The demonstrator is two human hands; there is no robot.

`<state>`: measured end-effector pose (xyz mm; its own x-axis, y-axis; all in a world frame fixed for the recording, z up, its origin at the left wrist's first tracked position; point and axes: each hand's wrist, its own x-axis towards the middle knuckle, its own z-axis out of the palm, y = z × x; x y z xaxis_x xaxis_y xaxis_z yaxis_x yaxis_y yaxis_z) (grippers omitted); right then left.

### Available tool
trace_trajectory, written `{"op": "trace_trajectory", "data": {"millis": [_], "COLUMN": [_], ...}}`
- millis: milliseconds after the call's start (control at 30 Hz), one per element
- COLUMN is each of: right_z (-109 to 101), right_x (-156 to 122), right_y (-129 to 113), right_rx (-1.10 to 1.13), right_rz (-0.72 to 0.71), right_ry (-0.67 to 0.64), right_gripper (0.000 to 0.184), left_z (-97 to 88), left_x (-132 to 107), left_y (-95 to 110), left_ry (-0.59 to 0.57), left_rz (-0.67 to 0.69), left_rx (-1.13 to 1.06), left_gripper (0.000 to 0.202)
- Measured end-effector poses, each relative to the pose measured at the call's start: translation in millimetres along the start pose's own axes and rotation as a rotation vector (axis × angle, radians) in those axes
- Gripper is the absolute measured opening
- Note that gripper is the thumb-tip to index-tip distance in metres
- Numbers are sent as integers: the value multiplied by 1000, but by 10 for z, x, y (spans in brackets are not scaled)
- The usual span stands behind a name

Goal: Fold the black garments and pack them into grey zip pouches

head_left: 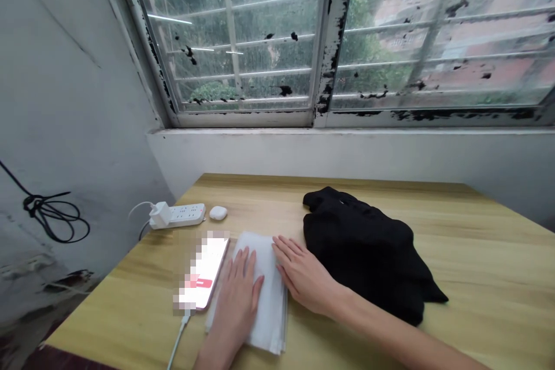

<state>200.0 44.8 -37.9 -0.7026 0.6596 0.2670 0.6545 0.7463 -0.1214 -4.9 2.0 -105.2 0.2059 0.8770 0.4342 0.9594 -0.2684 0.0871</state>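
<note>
Wooden table [472,260] under a barred window [234,34]. My left hand [236,306] lies flat on the folded white cloth [272,318], fingers spread, gripping nothing; my right hand [303,274] rests open against its right edge, beside the black garment [368,243]. Phone [203,272] sits left of the cloth.

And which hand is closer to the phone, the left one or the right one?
Left. The left hand lies on the folded white cloth, just beside the phone. The right hand is farther from the phone, at the cloth's other edge.
</note>
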Motion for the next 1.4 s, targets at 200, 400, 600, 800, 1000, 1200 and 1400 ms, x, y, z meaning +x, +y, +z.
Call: {"op": "trace_trajectory", "data": {"millis": [200, 400, 600, 800, 1000, 1200, 1400], "right_z": [239, 238, 233, 280, 288, 296, 316], "right_x": [-60, -40, -29, 0, 35, 35, 33], "right_y": [-34, -66, -69, -61, -75, -87, -84], "right_rx": [-72, -72, -55, -59, -77, -89, -104], "right_rz": [114, 128, 144, 142, 149, 162, 158], "right_ry": [-100, -108, -148, -111, -108, -109, -102], "right_gripper": [55, 56, 58, 57, 58, 59, 59], "left_z": [23, 62, 92, 77, -69, -141, -35], "left_x": [2, -54, -75, -57, 69, 308, 304], "left_y": [-19, -4, 3, -3, -30, -126, -157], "left_ry": [-23, 9, 32, 36, -56, -124, -144], "left_rz": [47, 68, 76, 120, 139, 127, 186], "left_rx": [93, 83, 93, 125, 126, 84, 79], "left_gripper": [50, 56, 60, 61, 58, 47, 55]}}
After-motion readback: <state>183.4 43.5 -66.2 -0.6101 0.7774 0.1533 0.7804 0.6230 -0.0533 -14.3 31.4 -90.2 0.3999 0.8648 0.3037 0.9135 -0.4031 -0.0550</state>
